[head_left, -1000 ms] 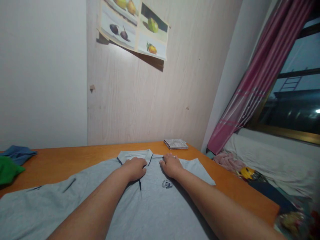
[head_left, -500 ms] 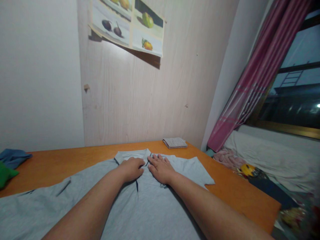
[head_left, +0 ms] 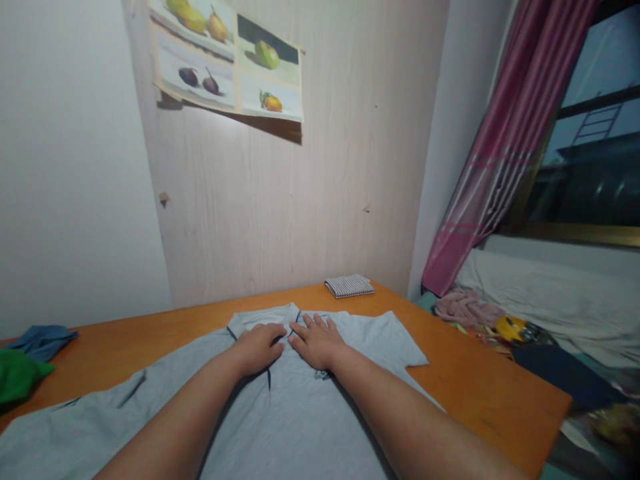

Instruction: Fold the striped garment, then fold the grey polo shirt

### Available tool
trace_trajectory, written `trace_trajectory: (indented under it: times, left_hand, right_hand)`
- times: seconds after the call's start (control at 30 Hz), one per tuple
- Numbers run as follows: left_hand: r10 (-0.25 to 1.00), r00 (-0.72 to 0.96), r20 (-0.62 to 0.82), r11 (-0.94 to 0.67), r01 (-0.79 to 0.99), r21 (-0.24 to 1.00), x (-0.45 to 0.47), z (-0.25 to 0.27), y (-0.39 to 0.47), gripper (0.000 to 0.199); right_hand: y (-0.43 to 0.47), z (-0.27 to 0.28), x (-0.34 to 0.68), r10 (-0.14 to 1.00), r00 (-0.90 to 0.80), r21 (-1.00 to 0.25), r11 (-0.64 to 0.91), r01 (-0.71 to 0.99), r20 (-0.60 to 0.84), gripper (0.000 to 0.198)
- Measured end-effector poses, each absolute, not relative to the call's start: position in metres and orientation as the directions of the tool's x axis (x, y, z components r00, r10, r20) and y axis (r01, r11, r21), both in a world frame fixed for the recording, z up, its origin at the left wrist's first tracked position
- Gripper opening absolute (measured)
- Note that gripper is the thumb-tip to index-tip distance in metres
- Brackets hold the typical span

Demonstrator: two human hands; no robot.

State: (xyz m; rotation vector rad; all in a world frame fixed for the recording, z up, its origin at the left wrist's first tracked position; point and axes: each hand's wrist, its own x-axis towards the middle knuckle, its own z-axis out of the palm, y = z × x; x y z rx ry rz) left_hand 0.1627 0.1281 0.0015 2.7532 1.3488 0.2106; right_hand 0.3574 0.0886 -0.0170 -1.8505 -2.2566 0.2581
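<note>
A light grey short-sleeved polo shirt (head_left: 300,427) lies spread out on the orange-brown table (head_left: 480,400), its collar (head_left: 265,317) towards the wall. Dark trim shows at the collar. My left hand (head_left: 260,348) rests on the fabric just below the collar, fingers pointing right and thumb apart. Beside it, my right hand (head_left: 317,341) lies flat on the upper chest with its fingers spread. The fingertips of the two hands are close together near the placket. Grey cloth (head_left: 100,407) reaches far to the left; whether it is all one garment I cannot tell.
A folded checked cloth (head_left: 349,286) lies near the table's back edge. Blue cloth (head_left: 43,342) and green cloth (head_left: 23,375) are at the left. Past the table's right edge are a pink cloth (head_left: 467,308), a yellow item (head_left: 511,329) and other clutter below a curtain (head_left: 480,180).
The camera view has turned slightly right and up, so the wall pictures appear further left and lower. Both hands stay on the shirt near the collar, almost unmoved.
</note>
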Motion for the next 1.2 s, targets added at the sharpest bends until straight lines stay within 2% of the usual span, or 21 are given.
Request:
trace_trajectory:
  times: [0.1,0.27,0.43,0.63,0.87,1.0,1.2]
  left_hand:
    - [0.782,0.621,0.042,-0.623,0.779,0.070,0.166,0.008,0.121,0.044]
    - [0.833,0.553,-0.003,-0.553,0.833,0.019,0.168,0.015,0.106,0.048]
    - [0.884,0.457,0.094,-0.461,0.887,0.015,0.143,0.013,0.088,0.066]
    - [0.952,0.242,0.188,-0.253,0.967,0.037,0.065,0.014,0.072,0.053]
    - [0.982,-0.049,0.181,0.049,0.999,0.003,-0.042,0.019,0.041,0.038]
    - [0.973,-0.136,0.185,0.145,0.989,-0.035,-0.065,0.014,0.019,0.032]
    - [0.948,-0.247,0.201,0.259,0.965,-0.033,-0.068,0.009,0.012,0.037]
  right_hand:
    - [0.089,-0.019,0.358,0.982,-0.182,-0.265,0.191,0.945,0.056,0.067]
    - [0.092,-0.022,0.357,0.985,-0.164,-0.250,0.170,0.953,0.048,0.064]
    - [0.095,-0.027,0.357,0.987,-0.154,-0.235,0.162,0.958,0.054,0.062]
    - [0.100,-0.034,0.359,0.988,-0.143,-0.210,0.153,0.966,0.060,0.063]
    - [0.106,-0.041,0.361,0.987,-0.144,-0.185,0.156,0.970,0.077,0.064]
    - [0.106,-0.042,0.361,0.987,-0.136,-0.173,0.149,0.974,0.082,0.064]
    - [0.104,-0.040,0.362,0.982,-0.164,-0.120,0.175,0.977,0.092,0.066]
